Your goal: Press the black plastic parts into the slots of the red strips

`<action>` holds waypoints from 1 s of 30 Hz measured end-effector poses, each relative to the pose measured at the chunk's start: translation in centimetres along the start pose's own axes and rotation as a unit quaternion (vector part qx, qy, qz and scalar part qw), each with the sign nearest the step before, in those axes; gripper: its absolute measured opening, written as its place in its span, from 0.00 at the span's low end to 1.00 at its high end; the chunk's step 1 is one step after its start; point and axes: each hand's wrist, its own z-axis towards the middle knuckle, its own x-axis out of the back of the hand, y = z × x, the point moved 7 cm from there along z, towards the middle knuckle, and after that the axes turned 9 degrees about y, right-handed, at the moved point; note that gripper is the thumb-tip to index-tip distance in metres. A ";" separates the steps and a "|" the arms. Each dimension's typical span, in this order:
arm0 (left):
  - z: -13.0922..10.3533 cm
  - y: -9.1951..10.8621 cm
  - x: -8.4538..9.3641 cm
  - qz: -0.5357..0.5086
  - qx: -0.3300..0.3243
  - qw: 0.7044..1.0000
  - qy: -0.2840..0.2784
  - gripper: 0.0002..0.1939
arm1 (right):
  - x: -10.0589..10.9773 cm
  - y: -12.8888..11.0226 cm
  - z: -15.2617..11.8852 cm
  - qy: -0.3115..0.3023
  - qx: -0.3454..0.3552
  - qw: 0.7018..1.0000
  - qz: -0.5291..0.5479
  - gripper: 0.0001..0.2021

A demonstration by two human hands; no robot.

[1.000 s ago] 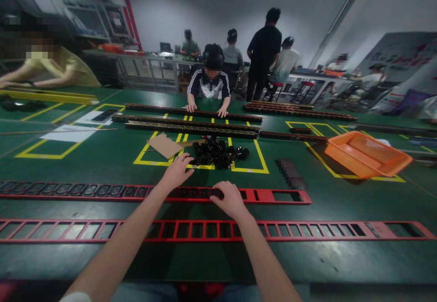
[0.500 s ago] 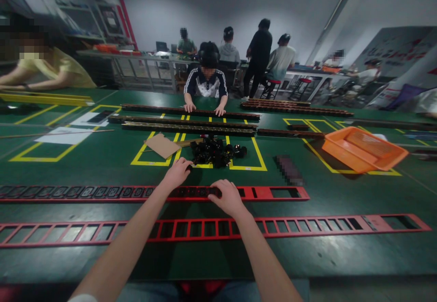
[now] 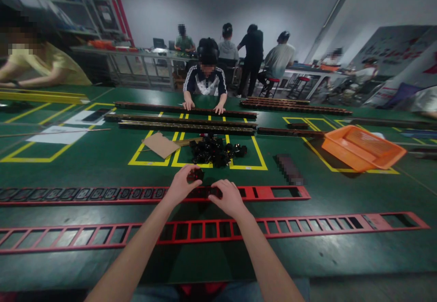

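Note:
My left hand (image 3: 184, 184) is closed on a black socket module (image 3: 197, 173), held just above the far edge of a long red metal strip (image 3: 283, 193). Thumb and fingers of my right hand (image 3: 227, 196) curl around another black socket module (image 3: 215, 192) at the strip's openings; how deep it sits is hidden. Left of my hands, a row of black sockets (image 3: 110, 193) fills the strip. Beyond the hands lies a heap of loose black socket modules (image 3: 213, 151). A second red strip (image 3: 290, 225), with bare rectangular openings, runs nearer to me, under my forearms.
A piece of cardboard (image 3: 160, 145) lies beside the heap. An orange basket (image 3: 363, 149) is on the right, near a blurred dark object (image 3: 288, 169). Long dark rails (image 3: 184, 128) stretch across the green table (image 3: 341, 256). Opposite me a co-worker (image 3: 205, 81) touches one rail.
My left hand has come back from the edge of the heap to the strip, with a black socket module now visible in its fingers. My right hand has stayed at the strip.

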 end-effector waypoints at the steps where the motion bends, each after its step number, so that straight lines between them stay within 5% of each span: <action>1: -0.4 0.2 -0.2 -0.009 -0.002 1.000 0.000 0.19 | 0.0 0.0 0.0 0.000 0.000 1.000 -0.002 0.13; 12: -3.2 2.1 -2.0 0.002 -0.040 0.998 -0.037 0.21 | 0.6 -0.6 -0.2 0.034 0.012 0.994 0.098 0.30; 22: -3.9 2.7 -3.1 0.025 -0.073 0.993 -0.093 0.18 | 0.6 -0.7 -0.3 0.064 0.042 0.980 0.186 0.22; 30: -3.9 2.0 -3.6 0.170 -0.083 0.977 -0.100 0.25 | 1.5 -0.6 -0.3 0.096 0.026 0.973 0.207 0.21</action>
